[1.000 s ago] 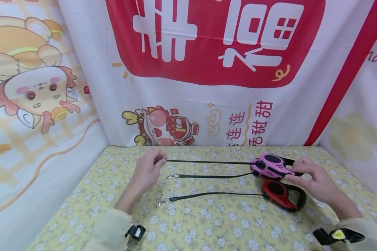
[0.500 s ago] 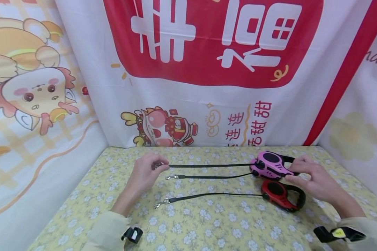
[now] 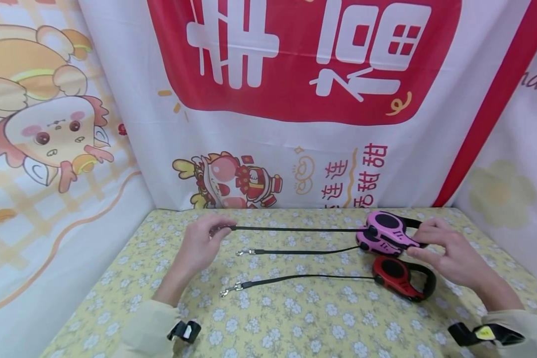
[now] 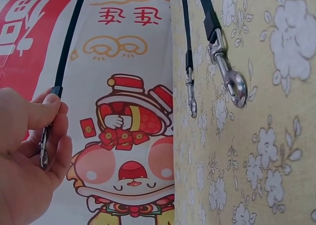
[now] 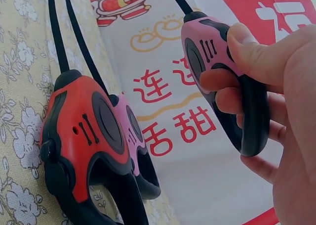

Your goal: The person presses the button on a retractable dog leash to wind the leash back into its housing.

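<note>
A pink-and-black retractable dog leash [image 3: 387, 222] is held by its handle in my right hand [image 3: 449, 256]; the right wrist view shows the fingers around the black grip. Its black strap [image 3: 295, 229] runs straight and taut to my left hand [image 3: 201, 243]. There, thumb and fingers pinch the strap end, with the metal clip [image 4: 44, 148] lying against the fingers in the left wrist view. A second pink leash [image 5: 133, 126] lies on the table beside the held one, its strap and clip [image 3: 246, 252] stretched leftward. Nearer lies a red retractable leash [image 5: 81, 136], its clip [image 3: 230, 289] also leftward.
The table has a yellow floral cloth [image 3: 295, 328]. A white-and-red printed curtain [image 3: 268, 134] hangs along the back edge, and more printed cloth [image 3: 49, 209] stands at the left.
My left hand dips slightly, then rises and shifts left with the strap end. The held pink leash lifts a little. Both leashes on the table stay in place.
</note>
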Available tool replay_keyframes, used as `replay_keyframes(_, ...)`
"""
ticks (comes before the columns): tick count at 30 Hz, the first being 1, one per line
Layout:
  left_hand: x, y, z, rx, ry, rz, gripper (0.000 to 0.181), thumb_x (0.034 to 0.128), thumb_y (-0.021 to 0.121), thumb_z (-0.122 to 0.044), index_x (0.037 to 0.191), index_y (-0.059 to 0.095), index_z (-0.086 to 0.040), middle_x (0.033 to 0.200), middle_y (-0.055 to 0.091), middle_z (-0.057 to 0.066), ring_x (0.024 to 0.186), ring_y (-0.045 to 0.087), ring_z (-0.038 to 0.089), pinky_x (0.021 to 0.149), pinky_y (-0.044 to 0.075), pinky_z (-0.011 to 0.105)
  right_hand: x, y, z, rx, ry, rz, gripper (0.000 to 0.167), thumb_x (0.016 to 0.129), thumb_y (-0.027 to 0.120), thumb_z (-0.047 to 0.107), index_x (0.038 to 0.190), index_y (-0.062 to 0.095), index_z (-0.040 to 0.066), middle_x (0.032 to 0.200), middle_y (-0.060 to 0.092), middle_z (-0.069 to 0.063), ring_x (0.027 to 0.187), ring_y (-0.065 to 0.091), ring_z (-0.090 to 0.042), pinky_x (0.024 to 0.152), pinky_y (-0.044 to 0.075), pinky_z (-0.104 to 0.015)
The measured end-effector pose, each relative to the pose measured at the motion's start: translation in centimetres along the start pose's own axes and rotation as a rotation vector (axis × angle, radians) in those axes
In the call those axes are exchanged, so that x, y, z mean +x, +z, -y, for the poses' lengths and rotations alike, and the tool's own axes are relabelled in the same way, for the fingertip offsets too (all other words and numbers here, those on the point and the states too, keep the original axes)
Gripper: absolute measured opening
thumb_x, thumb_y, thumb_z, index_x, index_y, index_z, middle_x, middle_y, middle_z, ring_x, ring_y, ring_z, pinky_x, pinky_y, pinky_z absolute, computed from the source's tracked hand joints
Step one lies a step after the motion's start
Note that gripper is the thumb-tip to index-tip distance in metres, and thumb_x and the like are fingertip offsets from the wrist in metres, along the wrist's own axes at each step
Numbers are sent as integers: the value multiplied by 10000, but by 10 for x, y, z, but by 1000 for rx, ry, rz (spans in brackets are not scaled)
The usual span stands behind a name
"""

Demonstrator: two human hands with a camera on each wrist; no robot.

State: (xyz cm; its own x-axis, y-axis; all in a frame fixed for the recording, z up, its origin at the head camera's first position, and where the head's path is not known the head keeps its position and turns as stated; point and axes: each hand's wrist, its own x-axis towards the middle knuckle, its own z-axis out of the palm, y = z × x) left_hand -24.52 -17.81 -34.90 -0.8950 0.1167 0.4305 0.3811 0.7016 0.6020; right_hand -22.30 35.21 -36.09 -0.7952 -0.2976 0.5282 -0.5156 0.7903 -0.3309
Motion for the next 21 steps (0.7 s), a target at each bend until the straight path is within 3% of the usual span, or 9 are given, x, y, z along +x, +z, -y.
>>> replay_keyframes(5, 0, -1, 0, 1, 21, -39, 203, 1023, 681, -67, 1189, 772, -141, 1106, 744, 41, 947, 692, 178, 807, 583, 289, 1, 1, 4, -2, 1, -8, 190, 847, 874, 132, 1034, 840, 125, 1086, 643, 23, 1022, 434, 132, 806, 430, -187)
replay_keyframes(13, 1, -1, -4, -20, 39, -86, 188, 1026, 680, -68, 1170, 773, -146, 1139, 746, 36, 971, 692, 171, 819, 584, 276, 2, 3, 15, 62, 6, 2, 175, 868, 863, 146, 1041, 837, 156, 1083, 640, 39, 1034, 445, 87, 800, 424, -187)
replay_keyframes(21, 0, 1, -10, -24, 87, -125, 190, 988, 710, -24, 1107, 784, -152, 1015, 714, 23, 866, 630, 135, 754, 525, 249, 6, 10, 33, 57, -63, -37, 186, 821, 890, 116, 976, 831, 202, 987, 638, 106, 976, 459, 34, 763, 444, -240)
